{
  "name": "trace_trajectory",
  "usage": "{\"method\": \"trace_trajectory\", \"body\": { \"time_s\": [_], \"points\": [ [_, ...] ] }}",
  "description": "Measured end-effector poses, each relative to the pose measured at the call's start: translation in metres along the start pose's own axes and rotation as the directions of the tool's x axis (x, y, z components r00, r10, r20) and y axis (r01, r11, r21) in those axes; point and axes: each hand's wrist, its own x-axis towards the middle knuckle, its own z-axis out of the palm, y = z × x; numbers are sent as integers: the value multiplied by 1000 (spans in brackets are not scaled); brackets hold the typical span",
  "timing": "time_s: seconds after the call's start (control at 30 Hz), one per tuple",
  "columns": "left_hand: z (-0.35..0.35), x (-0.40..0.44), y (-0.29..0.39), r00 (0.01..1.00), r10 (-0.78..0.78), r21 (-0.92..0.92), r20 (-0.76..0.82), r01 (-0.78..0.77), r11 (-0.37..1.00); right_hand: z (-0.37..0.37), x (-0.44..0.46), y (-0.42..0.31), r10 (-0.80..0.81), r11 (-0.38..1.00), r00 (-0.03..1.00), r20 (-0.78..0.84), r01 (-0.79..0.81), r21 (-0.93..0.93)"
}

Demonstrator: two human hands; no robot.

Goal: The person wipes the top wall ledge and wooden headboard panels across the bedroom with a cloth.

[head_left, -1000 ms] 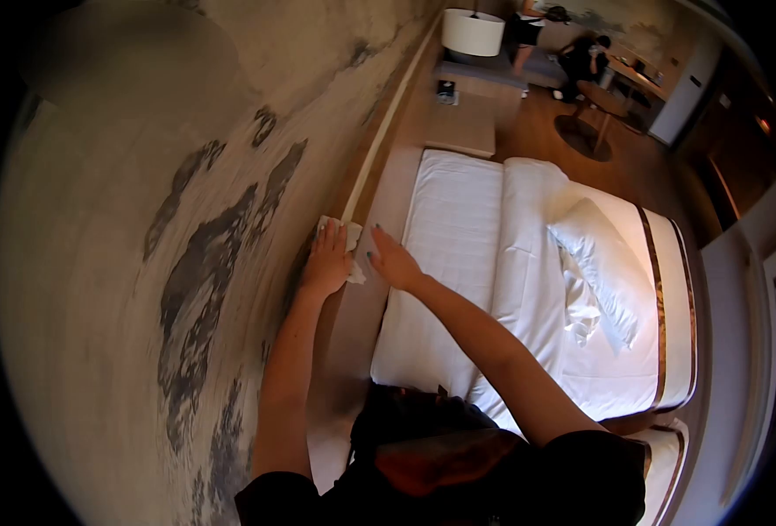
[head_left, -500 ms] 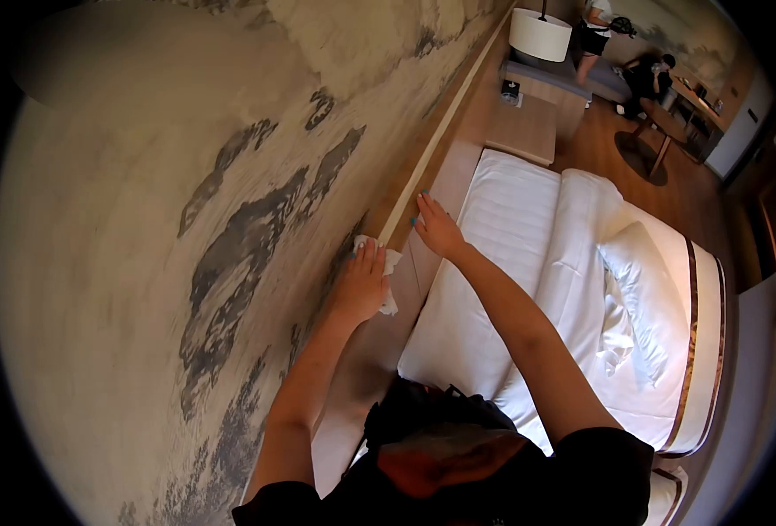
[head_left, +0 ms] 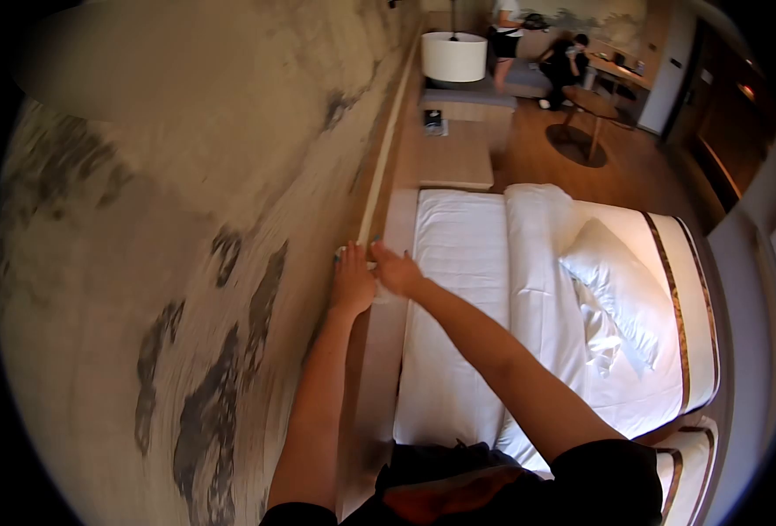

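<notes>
My left hand lies flat with fingers stretched forward on the narrow wooden ledge along the wall, over a white cloth. Only a small blurred part of the cloth shows beneath and between my hands. Beside it, my right hand reaches in from the bed side, fingers apart and slightly blurred, close to the cloth. Whether it touches the cloth I cannot tell. A pale strip runs along the ledge, away from my fingertips.
A patterned wall rises at left. The bed with white bedding and a pillow lies at right. A white lamp shade hangs above a bedside cabinet. Two people, a round table and a desk are farther back.
My right hand has come back from farther along the ledge to beside my left hand, and now covers much of the cloth. The view has swung, shifting the room leftward.
</notes>
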Motion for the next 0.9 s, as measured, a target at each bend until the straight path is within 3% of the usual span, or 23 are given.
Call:
{"method": "trace_trajectory", "body": {
  "time_s": [0.1, 0.2, 0.3, 0.33, 0.47, 0.53, 0.63, 0.77, 0.9],
  "points": [
    [11, 49, -8, 995, 88, 43, -52, -86, 995, -19, 2, -4, 18, 1000, 998, 61, -17, -17],
    [12, 76, -6, 993, 95, 55, -69, -91, 994, -59, 0, -21, 139, 989, 955, 262, -146, 4],
    [16, 86, -10, 997, 74, 28, -36, -73, 997, -27, 6, -12, 0, 999, 1000, 23, 1, -42],
    [6, 84, -6, 998, 64, 35, 3, -64, 997, -38, 2, -21, 63, 998, 995, 76, -62, -15],
    [-5, 80, 4, 997, 46, 108, 55, -52, 993, -26, -3, -23, 133, 988, 991, 23, -134, 70],
    [2, 74, -1, 999, 52, 69, 5, -53, 996, -13, -11, -26, 165, 983, 986, -32, -162, 85],
    [4, 59, -4, 998, 37, -25, -51, -39, 999, -6, -33, -34, 176, 946, 984, 34, -178, 270],
    [4, 9, -5, 999, -8, -84, -42, 4, 996, -2, -68, -41, 6, 989, 999, 42, -12, 144],
    [-8, -38, -3, 999, -10, -8, 39, 11, 1000, -7, -96, -54, -65, 994, 995, 73, 58, 96]
  ]
}}
